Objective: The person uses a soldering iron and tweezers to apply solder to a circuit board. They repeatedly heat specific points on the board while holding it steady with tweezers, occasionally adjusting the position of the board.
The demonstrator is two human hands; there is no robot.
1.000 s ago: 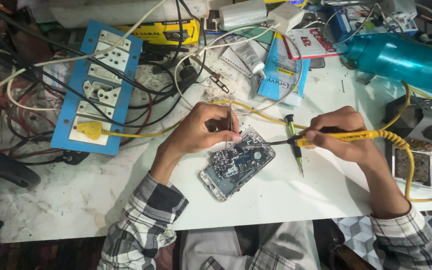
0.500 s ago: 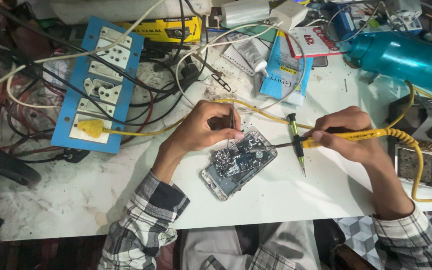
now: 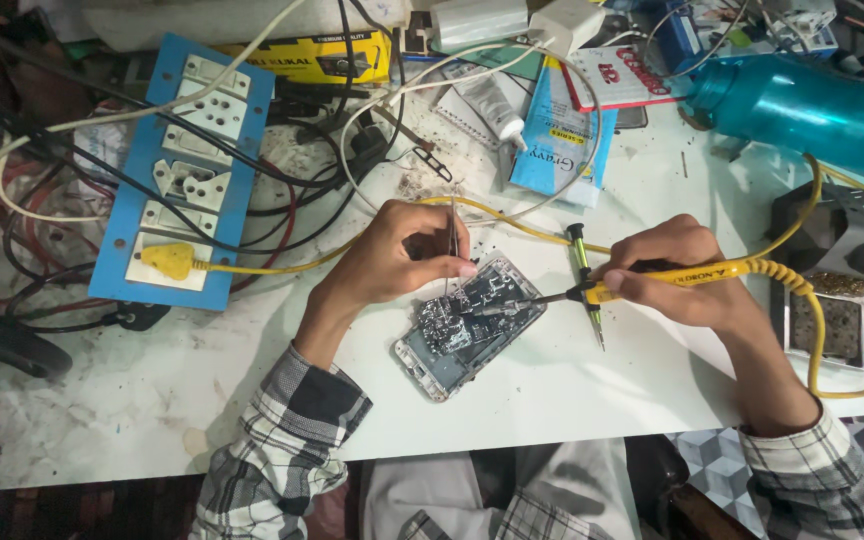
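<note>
An opened smartphone (image 3: 467, 328) lies tilted on the white worktable (image 3: 552, 400), circuit board up, between both hands. The right hand (image 3: 677, 275) is closed pen-style around a yellow soldering iron (image 3: 652, 280), its tip on the board. The left hand (image 3: 402, 255) pinches fine tweezers (image 3: 452, 245) pointing down at the phone's upper edge, seemingly steadying a part.

Repair workshop, soldering iron (image 3: 672, 278) (yellow), opened phone (image 3: 467, 325)

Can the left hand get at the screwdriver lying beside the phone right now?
Probably not: the left hand is pinching tweezers, and the soldering iron crosses over the screwdriver.
</note>
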